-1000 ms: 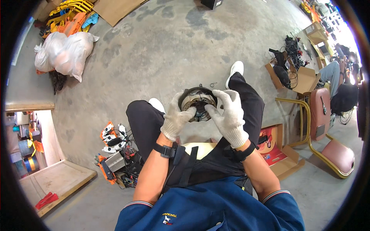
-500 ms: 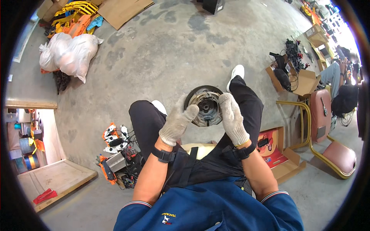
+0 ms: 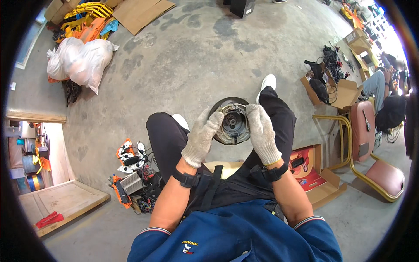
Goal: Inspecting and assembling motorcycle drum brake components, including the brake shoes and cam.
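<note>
Between my knees is a round, dark metal drum brake assembly point(image 3: 233, 122), its open face turned up toward me. Curved shoes, a spring-like part and a round hub show inside its black rim. My left hand point(image 3: 203, 136), in a pale knitted glove, grips the left side, with the thumb over the edge near the inner ring. On the right side my right hand point(image 3: 262, 133), gloved the same way, holds the rim with its fingers close together. The fingers underneath the assembly are hidden on both hands.
Orange, white and black parts with cables point(image 3: 133, 174) lie beside my left leg. An opened red-lined carton point(image 3: 321, 183) and a metal-framed chair point(image 3: 353, 131) stand at right. White bags point(image 3: 83, 61) lie far left. Another person's leg point(image 3: 374, 84) shows far right.
The drum brake assembly has turned and tilted slightly between my hands. My left thumb has moved up along its edge, and my right hand has shifted a little to the left.
</note>
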The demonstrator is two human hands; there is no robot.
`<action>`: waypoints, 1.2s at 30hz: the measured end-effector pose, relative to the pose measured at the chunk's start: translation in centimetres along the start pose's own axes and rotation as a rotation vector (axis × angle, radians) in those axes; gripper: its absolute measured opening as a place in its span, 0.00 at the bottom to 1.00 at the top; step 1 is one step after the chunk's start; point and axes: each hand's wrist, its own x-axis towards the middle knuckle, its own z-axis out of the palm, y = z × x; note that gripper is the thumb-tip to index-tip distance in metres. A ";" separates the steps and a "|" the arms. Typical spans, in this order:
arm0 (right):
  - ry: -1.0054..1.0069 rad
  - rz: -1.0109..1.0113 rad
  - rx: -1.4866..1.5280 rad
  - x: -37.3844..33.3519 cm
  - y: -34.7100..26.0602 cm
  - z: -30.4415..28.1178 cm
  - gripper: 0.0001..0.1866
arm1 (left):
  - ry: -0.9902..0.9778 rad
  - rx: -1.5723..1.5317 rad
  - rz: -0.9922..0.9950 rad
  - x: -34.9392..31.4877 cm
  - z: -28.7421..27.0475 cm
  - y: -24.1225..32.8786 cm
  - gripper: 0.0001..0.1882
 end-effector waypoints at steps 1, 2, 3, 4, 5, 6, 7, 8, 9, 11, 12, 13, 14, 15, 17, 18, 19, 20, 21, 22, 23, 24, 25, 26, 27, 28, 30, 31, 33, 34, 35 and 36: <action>-0.012 0.012 0.018 -0.1 0.0 0.0 0.21 | 0.001 0.001 0.001 -0.1 -0.1 -0.5 0.28; -0.013 0.011 0.019 -0.2 0.0 -0.1 0.21 | 0.061 -0.018 -0.048 -0.2 -0.3 -1.4 0.28; -0.021 -0.003 0.056 -0.3 -0.1 -0.2 0.21 | 0.122 -0.037 -0.097 -0.3 -0.4 -1.9 0.28; -0.026 -0.012 0.091 -0.5 0.0 -0.4 0.21 | 0.120 -0.037 -0.100 -0.3 -0.3 -1.6 0.28; -0.024 -0.009 0.090 -0.5 0.0 -0.6 0.21 | 0.083 -0.021 -0.095 -0.2 -0.3 -1.0 0.27; -0.033 0.009 0.087 -0.5 0.0 -0.8 0.22 | 0.047 -0.005 -0.090 -0.2 -0.2 -0.6 0.27; -0.043 0.024 0.085 -0.4 0.0 -0.9 0.22 | 0.046 -0.005 -0.091 -0.4 0.0 -0.4 0.27; -0.042 0.025 0.085 -0.4 0.1 -0.8 0.22 | 0.040 0.030 0.024 -0.6 0.2 -0.3 0.28; -0.032 0.010 0.061 -0.3 0.4 -0.7 0.22 | 0.035 0.064 0.138 -0.7 0.4 -0.2 0.30; -0.024 -0.004 0.036 -0.2 0.3 -0.7 0.22 | 0.036 0.139 0.205 -0.7 0.1 -0.6 0.29; -0.037 0.005 0.005 -0.2 0.1 -0.8 0.22 | 0.036 0.215 0.272 -0.6 0.0 -0.8 0.27; -0.050 0.014 -0.026 -0.1 -0.1 -0.9 0.22 | 0.036 0.215 0.272 -0.5 0.0 -1.1 0.27; -0.050 0.014 -0.026 -0.1 0.2 -0.9 0.22 | 0.043 0.060 0.163 -0.3 0.2 -1.4 0.27; -0.058 0.011 -0.003 -0.1 0.8 -0.9 0.23 | 0.049 -0.094 0.055 -0.2 0.4 -1.6 0.27; -0.062 0.011 0.021 0.0 0.9 -1.0 0.25 | 0.036 -0.224 -0.060 -0.1 0.9 -0.4 0.28; -0.067 0.065 0.070 0.0 0.7 -1.1 0.26 | 0.026 -0.353 -0.175 -0.1 1.1 0.0 0.28; -0.075 0.118 0.120 0.0 0.2 -1.2 0.28 | 0.028 -0.351 -0.174 -0.3 1.0 -0.1 0.28; -0.077 0.118 0.121 -0.1 -0.3 -1.3 0.28 | 0.024 -0.450 -0.202 -0.4 0.8 -0.2 0.29; -0.101 0.207 0.156 -0.2 -1.0 -1.4 0.29 | 0.020 -0.549 -0.230 -0.5 0.6 -0.5 0.29; -0.124 0.295 0.190 -0.2 -1.3 -1.5 0.31 | 0.021 -0.548 -0.228 -0.6 0.5 -0.9 0.29; -0.126 0.293 0.191 -0.2 -1.3 -1.5 0.31 | 0.009 -0.586 -0.215 -0.7 0.5 -1.4 0.30; -0.144 0.291 0.240 -0.3 -1.3 -1.5 0.31 | -0.003 -0.623 -0.202 -0.8 0.4 -1.7 0.31; -0.161 0.289 0.288 -0.3 -1.2 -1.5 0.31 | -0.002 -0.623 -0.201 -0.7 0.7 -1.5 0.31; -0.162 0.289 0.288 -0.2 -0.9 -1.3 0.31 | -0.017 -0.678 -0.204 -0.7 1.3 -1.2 0.32; -0.162 0.310 0.403 -0.1 -0.4 -1.0 0.31 | -0.032 -0.734 -0.207 -0.6 1.9 -1.0 0.33; -0.163 0.330 0.519 0.0 -0.3 -0.7 0.31 | -0.029 -0.734 -0.206 -0.7 2.2 -0.8 0.33; -0.147 0.382 0.552 -0.2 -0.7 -0.3 0.32 | -0.008 -0.933 -0.293 -0.9 2.8 -0.7 0.35; -0.128 0.434 0.583 -0.4 -1.0 -0.3 0.33 | -0.006 -0.935 -0.293 -1.0 2.7 -0.6 0.35; -0.195 0.436 0.454 -0.6 -2.5 -1.3 0.34 | -0.055 -1.007 -0.282 -0.9 2.4 -0.6 0.35; -0.255 0.422 0.318 -0.6 -3.0 -1.9 0.35 | -0.053 -1.007 -0.281 -1.0 2.4 -0.4 0.35; -0.193 0.269 0.247 -0.3 -1.3 -1.4 0.38 | -0.068 -1.028 -0.273 -1.0 2.4 -0.3 0.35; -0.195 0.270 0.248 -0.3 -1.0 -1.9 0.38 | -0.082 -1.049 -0.265 -1.0 2.4 -0.2 0.35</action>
